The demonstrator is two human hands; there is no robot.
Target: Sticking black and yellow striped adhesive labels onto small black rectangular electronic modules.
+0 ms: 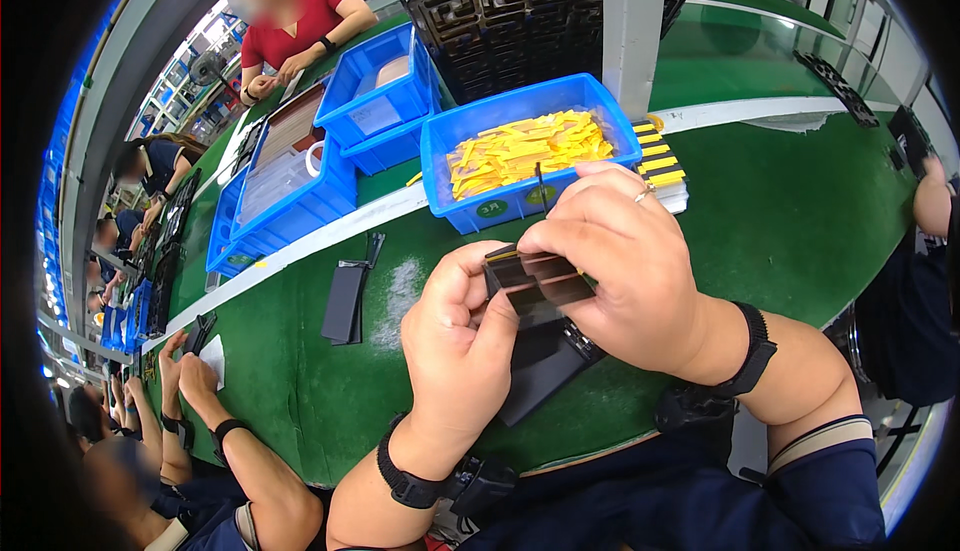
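Observation:
My left hand (455, 336) is closed on the left edge of a dark glossy flat panel (540, 293), thumb in front and fingers curled behind. My right hand (625, 271) pinches the panel's upper right side, and reflections of its fingers show in the surface. A thin dark strip (542, 189) sticks up beside the right fingertips; whether it is held or joined to the panel cannot be told. Below both hands a dark flat rectangular piece (540, 376) with a small metallic part at its right edge lies on the green table (300, 381), partly hidden.
A blue bin (440, 191) of yellow strips (520, 151) stands ahead, beside a stack with yellow-and-black pieces (660, 166). More blue bins (372, 81) stand to its left. Dark flat pieces (345, 301) lie left of my hands. Co-workers' hands (190, 376) are at far left; another person's hand (935, 201) is right.

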